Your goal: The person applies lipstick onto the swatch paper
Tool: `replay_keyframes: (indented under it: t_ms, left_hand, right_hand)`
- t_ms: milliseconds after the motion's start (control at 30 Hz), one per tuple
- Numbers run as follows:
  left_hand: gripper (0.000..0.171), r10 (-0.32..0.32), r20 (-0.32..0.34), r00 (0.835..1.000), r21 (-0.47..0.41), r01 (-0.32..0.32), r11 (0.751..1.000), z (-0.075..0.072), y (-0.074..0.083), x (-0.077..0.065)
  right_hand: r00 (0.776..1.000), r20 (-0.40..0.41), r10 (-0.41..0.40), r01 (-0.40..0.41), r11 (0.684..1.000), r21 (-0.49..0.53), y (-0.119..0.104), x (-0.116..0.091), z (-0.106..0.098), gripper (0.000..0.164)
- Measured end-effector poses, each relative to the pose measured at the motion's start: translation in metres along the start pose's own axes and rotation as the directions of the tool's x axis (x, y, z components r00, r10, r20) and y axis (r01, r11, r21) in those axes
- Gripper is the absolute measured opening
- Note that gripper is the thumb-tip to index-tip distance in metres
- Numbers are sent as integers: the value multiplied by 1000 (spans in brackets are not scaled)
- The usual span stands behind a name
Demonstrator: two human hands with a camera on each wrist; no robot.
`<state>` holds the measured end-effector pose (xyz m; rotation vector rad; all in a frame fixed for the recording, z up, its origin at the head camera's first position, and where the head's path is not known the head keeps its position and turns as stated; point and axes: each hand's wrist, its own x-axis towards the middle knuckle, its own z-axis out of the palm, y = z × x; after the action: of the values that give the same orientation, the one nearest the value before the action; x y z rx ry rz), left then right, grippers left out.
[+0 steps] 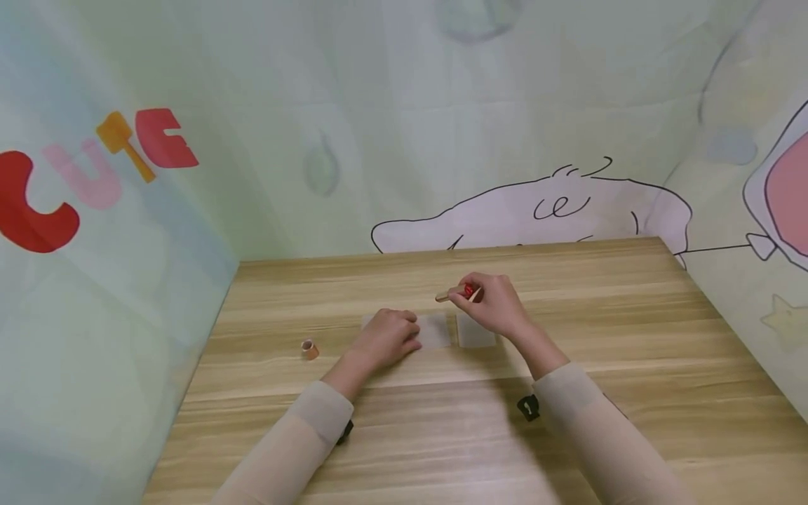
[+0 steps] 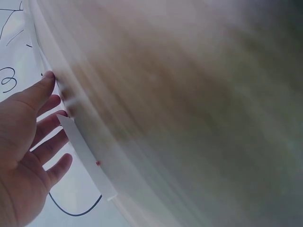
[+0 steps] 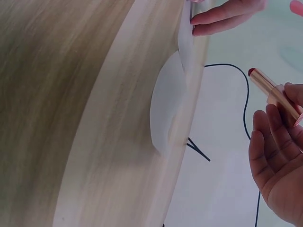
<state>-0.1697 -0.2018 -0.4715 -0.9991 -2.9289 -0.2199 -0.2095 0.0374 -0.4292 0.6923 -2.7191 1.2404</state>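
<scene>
Between thumb and fingers, my right hand (image 1: 497, 303) pinches an uncapped lipstick (image 3: 269, 86) in a rose-gold tube. Its dark red tip points away from the palm in the right wrist view, and the lipstick is above the table. My left hand (image 1: 386, 337) rests on a white sheet of paper (image 1: 434, 331), fingers loosely bent over it. In the left wrist view a small red mark (image 2: 98, 163) shows at that paper's edge. Beside it, below the right hand, lies another white paper (image 1: 476, 332), curved up in the right wrist view.
The lipstick's rose-gold cap (image 1: 310, 350) stands on the wooden table (image 1: 435, 435), left of the left hand. Printed cloth (image 1: 271, 140) hangs behind the table and along its sides. A black strap piece (image 1: 528, 407) shows by the right sleeve.
</scene>
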Motion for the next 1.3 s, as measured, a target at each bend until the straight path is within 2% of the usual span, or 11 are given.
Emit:
replay_keyframes:
  t_ms: [233, 467, 867, 1300]
  left_hand:
    - [18, 8, 12, 1000, -18, -8, 1000, 1, -3, -2]
    - [20, 49, -17, 999, -31, -50, 998, 3, -6, -2]
    - [18, 54, -23, 998, -49, -55, 997, 1, -7, -1]
    - [19, 39, 0, 999, -53, -39, 998, 2, -8, -1]
  right_hand:
    - [999, 29, -14, 15, 1000, -16, 2, 1, 8, 14]
    - [996, 90, -13, 19, 998, -65, 1, 1, 16, 14]
    - [982, 186, 3, 26, 988, -153, 5, 6, 30, 16]
    - [980, 196, -22, 57, 982, -178, 6, 8, 37, 16]
